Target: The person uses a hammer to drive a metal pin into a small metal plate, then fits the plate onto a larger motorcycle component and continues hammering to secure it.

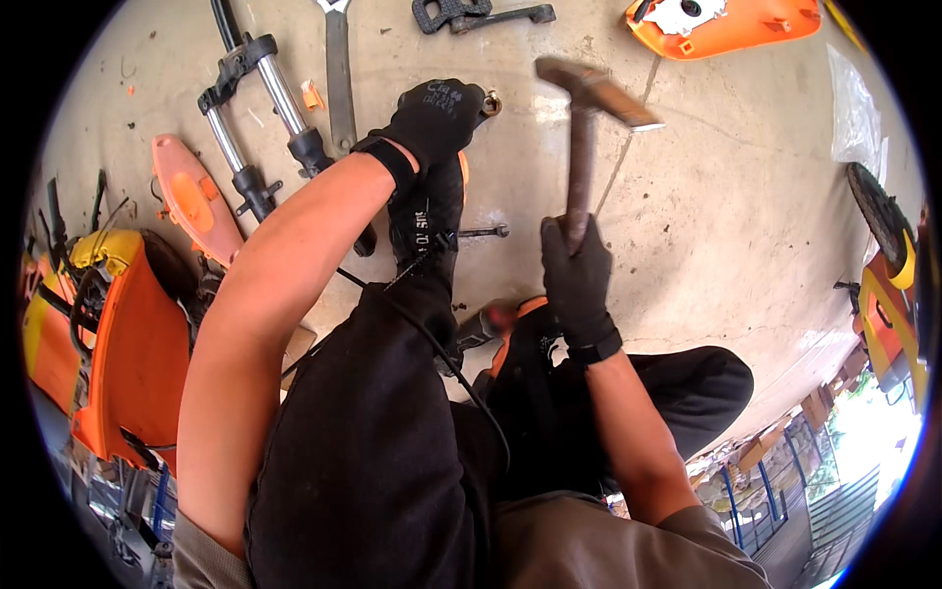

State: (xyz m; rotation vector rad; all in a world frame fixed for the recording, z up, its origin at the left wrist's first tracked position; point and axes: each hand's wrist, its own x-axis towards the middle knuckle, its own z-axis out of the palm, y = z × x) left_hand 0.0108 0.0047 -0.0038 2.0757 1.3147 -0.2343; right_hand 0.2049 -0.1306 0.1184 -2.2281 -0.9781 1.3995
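My right hand point(577, 278), in a black glove, is wrapped round the handle of a hammer point(581, 157). The hammer is raised, its head at the top and rust-brown with a brighter metal edge on the right. My left hand point(432, 123), gloved too, is closed above the floor beyond my left shoe point(427, 221). A small brass-coloured metal piece with a round opening point(492, 103) sticks out at its fingers; the rest of it is hidden by the glove. The hammer head is apart from that piece, to its right.
A fork with two silver tubes point(283, 93) and a large wrench point(338, 74) lie at the left. Beyond are a pedal crank point(502, 18) and an orange cover point(746, 39). A small metal tool point(481, 233) lies beside my shoe. Orange bodywork point(128, 344) stands far left.
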